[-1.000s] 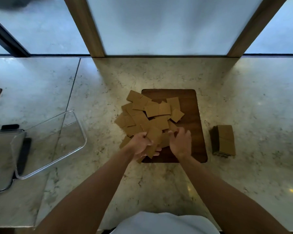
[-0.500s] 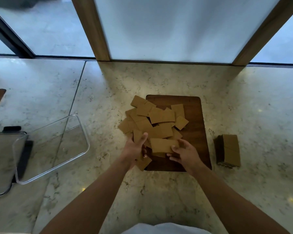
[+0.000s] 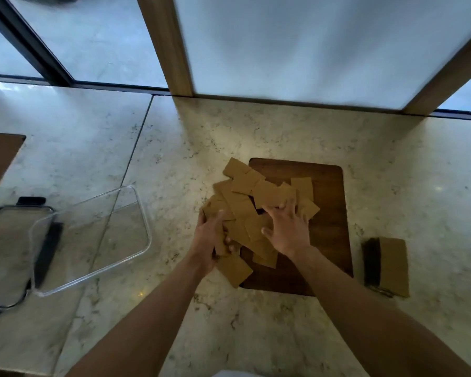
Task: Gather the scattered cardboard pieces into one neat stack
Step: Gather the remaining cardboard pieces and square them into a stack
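Cardboard pieces (image 3: 249,210) (loose pile), under right hand (image 3: 287,231), beside left hand (image 3: 211,235)

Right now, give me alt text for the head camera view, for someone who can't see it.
Two bare hands, left hand and right hand, gather scattered brown cardboard squares piled over the left edge of a dark wooden cutting board on a pale marble counter. A neat cardboard stack sits right; a clear plastic container sits left.

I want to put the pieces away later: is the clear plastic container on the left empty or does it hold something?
Empty. Through the clear plastic container only the marble counter shows; no cardboard lies inside it.
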{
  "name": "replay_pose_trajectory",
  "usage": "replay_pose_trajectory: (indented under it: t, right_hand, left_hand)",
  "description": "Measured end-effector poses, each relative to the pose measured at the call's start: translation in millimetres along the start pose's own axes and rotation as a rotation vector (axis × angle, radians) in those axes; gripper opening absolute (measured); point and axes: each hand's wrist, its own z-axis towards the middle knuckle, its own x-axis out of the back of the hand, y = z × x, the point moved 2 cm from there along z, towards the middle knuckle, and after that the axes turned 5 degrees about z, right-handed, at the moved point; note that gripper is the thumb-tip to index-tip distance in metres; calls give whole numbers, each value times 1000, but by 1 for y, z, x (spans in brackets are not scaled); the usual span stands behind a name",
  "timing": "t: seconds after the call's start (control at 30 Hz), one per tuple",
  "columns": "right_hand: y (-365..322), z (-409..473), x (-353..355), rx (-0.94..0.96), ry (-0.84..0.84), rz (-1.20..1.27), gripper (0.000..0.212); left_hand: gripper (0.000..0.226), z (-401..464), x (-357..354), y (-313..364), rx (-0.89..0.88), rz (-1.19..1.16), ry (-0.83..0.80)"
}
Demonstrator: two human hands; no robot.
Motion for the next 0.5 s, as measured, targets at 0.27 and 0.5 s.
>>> replay_pose_trajectory:
  t: [0.27,0.5]
  right_hand:
    - [25,-11,14,-128,-89,582,16]
    - [-41,-44,-21,-288,-235,1067,20]
  left_hand:
    - [28,0,3,4,-41,61,133]
    - [33,-7,12,-8,-16,379,173]
